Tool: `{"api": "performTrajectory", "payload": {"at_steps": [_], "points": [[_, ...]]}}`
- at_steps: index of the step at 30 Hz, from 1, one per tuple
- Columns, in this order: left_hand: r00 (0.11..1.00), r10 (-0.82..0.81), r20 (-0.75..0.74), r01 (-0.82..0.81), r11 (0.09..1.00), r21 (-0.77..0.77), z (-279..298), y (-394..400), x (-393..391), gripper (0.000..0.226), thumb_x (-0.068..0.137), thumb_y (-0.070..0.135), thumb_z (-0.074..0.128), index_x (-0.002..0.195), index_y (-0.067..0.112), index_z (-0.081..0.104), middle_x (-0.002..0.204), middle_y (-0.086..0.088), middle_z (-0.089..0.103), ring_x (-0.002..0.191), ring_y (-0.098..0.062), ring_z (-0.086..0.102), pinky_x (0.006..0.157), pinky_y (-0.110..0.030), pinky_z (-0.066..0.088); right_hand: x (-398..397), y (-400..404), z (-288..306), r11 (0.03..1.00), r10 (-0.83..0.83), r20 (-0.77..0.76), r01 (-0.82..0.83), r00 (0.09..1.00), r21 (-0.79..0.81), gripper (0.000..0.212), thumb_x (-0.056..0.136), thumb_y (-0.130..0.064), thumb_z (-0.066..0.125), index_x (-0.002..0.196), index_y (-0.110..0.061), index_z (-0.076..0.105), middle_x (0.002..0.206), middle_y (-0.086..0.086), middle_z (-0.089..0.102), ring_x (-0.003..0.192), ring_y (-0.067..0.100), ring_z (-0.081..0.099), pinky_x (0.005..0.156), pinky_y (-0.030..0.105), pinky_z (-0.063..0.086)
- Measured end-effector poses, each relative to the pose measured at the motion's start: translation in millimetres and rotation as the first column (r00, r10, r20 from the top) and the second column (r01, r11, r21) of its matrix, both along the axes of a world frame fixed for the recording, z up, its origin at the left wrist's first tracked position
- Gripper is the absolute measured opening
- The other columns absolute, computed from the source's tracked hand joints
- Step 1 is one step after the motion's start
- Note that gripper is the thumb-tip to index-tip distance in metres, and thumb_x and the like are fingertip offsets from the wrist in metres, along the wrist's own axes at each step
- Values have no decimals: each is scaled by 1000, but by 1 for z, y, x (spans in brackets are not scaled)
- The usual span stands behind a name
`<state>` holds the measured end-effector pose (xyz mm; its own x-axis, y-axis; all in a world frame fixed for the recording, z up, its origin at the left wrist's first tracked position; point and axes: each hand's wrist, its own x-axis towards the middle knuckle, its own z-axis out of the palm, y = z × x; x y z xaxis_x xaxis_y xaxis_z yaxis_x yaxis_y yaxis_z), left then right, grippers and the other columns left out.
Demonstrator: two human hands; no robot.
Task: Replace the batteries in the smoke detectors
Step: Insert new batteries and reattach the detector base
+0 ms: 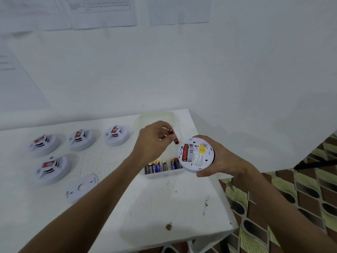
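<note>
My right hand point(220, 157) holds a white round smoke detector point(196, 155) with its back facing me and the battery bay uncovered. One red battery point(185, 152) lies in the bay's left slot; the slot beside it looks empty. My left hand point(152, 141) pinches another red battery point(174, 136) just above and left of the detector. Below my hands a white tray point(164, 174) holds several batteries point(158, 166) standing upright.
Several more white smoke detectors point(116, 135) with red labels sit on the left of the white table point(164, 203). A loose round mounting plate point(82, 188) lies near them. The table's right edge drops to a patterned floor point(300, 198). A white wall stands behind.
</note>
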<state>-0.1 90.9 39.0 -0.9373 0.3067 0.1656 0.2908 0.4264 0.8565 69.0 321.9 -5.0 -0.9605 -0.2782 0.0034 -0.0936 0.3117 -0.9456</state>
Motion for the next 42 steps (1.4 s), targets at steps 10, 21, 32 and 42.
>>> {"api": "performTrajectory", "payload": {"at_steps": [10, 21, 32, 42], "points": [[984, -151, -94, 117, 948, -296, 21, -39, 22, 24, 86, 28, 70, 109, 21, 71, 88, 7, 68, 74, -2, 60, 65, -7, 43, -19, -61, 15, 989, 141, 6, -141, 990, -34, 95, 57, 2, 89, 137, -22, 45, 129, 3, 56, 118, 20, 58, 92, 38, 56], [955, -298, -5, 269, 871, -411, 8, -141, 17, 88, 60, 52, 85, 139, 40, 47, 120, 14, 56, 93, -2, 60, 72, -9, 46, -44, -129, 21, 967, 255, 11, -255, 967, -21, 96, 56, 3, 90, 137, -24, 47, 128, 1, 60, 120, 19, 58, 94, 38, 55], [974, -226, 9, 216, 920, -328, 4, -205, 20, 72, 67, 39, 82, 133, 30, 56, 118, 6, 54, 97, -9, 61, 81, -14, 52, -56, -194, 26, 940, 340, -2, -340, 940, -26, 93, 59, 2, 89, 138, -25, 47, 130, 1, 59, 122, 20, 56, 96, 42, 54], [989, -123, 87, 142, 952, -273, -9, -246, 17, 69, 73, 34, 81, 134, 41, 47, 121, 15, 58, 94, -3, 65, 77, -19, 57, -56, -218, 16, 954, 300, 30, -299, 953, -23, 96, 61, 9, 88, 140, -25, 44, 130, -8, 59, 122, 9, 55, 90, 28, 55]]}}
